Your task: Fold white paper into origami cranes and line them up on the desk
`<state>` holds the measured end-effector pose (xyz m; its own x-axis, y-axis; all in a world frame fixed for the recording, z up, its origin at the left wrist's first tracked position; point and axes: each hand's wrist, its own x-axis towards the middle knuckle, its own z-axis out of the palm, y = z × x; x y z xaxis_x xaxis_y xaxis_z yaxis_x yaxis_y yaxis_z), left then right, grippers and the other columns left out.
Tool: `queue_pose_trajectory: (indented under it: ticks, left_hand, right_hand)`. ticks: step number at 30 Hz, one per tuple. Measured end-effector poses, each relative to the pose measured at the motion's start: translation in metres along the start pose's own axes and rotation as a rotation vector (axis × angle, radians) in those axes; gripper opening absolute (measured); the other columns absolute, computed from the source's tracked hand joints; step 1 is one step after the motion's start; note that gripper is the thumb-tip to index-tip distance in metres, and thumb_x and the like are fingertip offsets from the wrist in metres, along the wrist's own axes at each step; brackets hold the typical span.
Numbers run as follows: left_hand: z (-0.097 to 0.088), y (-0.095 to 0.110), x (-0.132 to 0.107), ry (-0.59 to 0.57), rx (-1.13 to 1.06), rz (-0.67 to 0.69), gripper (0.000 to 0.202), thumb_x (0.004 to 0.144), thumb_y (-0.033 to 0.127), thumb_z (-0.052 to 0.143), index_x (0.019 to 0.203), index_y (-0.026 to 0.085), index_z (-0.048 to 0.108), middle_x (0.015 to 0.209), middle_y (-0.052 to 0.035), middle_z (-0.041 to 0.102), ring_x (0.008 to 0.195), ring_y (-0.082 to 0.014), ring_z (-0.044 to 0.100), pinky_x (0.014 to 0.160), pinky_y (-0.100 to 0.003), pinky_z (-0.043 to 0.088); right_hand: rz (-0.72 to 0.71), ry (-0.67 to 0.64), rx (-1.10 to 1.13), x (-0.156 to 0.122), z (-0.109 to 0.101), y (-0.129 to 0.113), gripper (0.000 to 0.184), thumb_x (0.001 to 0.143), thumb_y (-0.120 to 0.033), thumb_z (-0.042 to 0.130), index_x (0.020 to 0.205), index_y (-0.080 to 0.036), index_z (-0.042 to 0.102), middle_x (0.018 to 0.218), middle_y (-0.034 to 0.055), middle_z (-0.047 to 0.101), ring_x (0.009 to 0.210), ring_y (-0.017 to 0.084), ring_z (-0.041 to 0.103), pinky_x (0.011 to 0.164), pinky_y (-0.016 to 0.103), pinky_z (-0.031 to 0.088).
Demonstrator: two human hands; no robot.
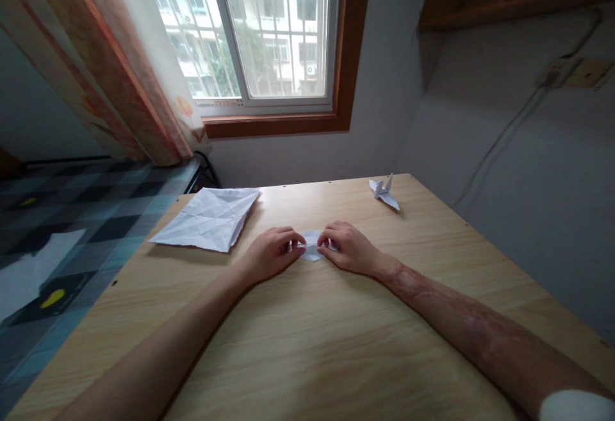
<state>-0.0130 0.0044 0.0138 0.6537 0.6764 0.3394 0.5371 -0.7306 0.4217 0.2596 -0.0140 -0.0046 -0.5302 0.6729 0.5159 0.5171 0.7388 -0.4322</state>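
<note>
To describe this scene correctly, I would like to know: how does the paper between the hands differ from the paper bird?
The held paper is pinched by the left hand and right hand; the paper bird rests untouched, farther back. The held paper looks mostly flat, while the paper bird has raised points. Both are white and folded.

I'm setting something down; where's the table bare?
Bare table lies between the forearms, and between right forearm and paper crane. Crowded: the middle, where left hand and right hand hold folded paper; far left, under creased paper.
</note>
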Motion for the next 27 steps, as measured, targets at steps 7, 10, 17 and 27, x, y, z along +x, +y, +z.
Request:
queue_pose_trajectory:
  ticks: [7,10,17,27]
  left_hand:
    - [0.002,-0.001,-0.001,0.032,0.05,0.078,0.025,0.106,0.03,0.06,0.112,0.026,0.083,0.114,-0.0089,0.078,0.093,-0.0219,0.072,0.09,-0.037,0.056]
    - [0.002,-0.002,0.0,0.013,0.065,0.132,0.027,0.106,0.026,0.059,0.113,0.029,0.085,0.117,-0.0089,0.079,0.102,-0.0248,0.073,0.097,-0.04,0.055]
    - [0.0,0.003,-0.002,-0.001,0.08,0.169,0.031,0.099,0.018,0.061,0.115,0.029,0.084,0.128,-0.0089,0.078,0.107,-0.0263,0.073,0.103,-0.044,0.055]
    - [-0.002,0.006,0.0,-0.009,-0.014,0.155,0.025,0.103,0.023,0.063,0.112,0.03,0.085,0.12,-0.0074,0.084,0.109,-0.0255,0.077,0.102,-0.041,0.06]
  right_hand:
    - [0.059,0.034,0.048,-0.001,0.003,0.006,0.014,0.095,-0.015,0.078,0.106,-0.021,0.073,0.098,0.005,0.073,0.095,0.023,0.067,0.089,0.037,0.054]
    - [0.066,0.075,0.012,-0.001,0.006,0.01,0.036,0.093,-0.021,0.081,0.127,-0.018,0.07,0.126,0.013,0.074,0.119,0.029,0.066,0.105,0.045,0.055]
    - [0.05,-0.008,-0.065,-0.002,0.009,0.011,0.04,0.099,-0.026,0.075,0.138,-0.02,0.068,0.14,0.0142,0.073,0.128,0.032,0.066,0.115,0.051,0.053]
    - [0.003,0.001,-0.086,-0.001,0.004,0.003,0.031,0.1,-0.022,0.075,0.13,-0.024,0.073,0.133,0.0107,0.077,0.123,0.03,0.069,0.109,0.049,0.054]
